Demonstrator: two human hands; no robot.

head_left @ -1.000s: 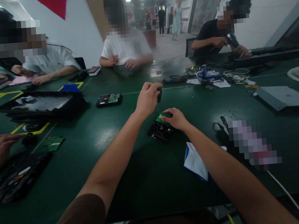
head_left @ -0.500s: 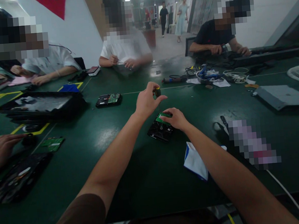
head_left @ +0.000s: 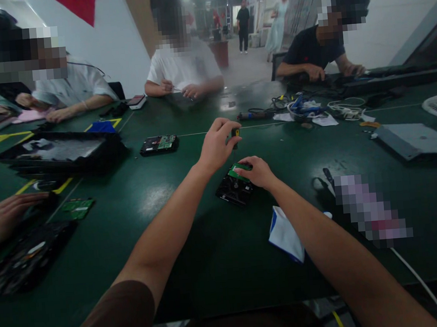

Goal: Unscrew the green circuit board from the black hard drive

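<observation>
A black hard drive with a green circuit board on top lies on the dark green table. My right hand rests on the board's far end, fingers curled and pressing it down. My left hand hovers just above and behind the drive, fingers pinched round the black and yellow handle of a small screwdriver that stands upright over the board.
A white and blue cloth lies near my right forearm. Another drive sits further left, a loose green board and an opened device at left beside a co-worker's hand. Cables, a grey box and seated people ring the table.
My left hand has turned the screwdriver handle between its fingers and shifted slightly. The right hand stays on the board. The co-worker's hand at left moved a little.
</observation>
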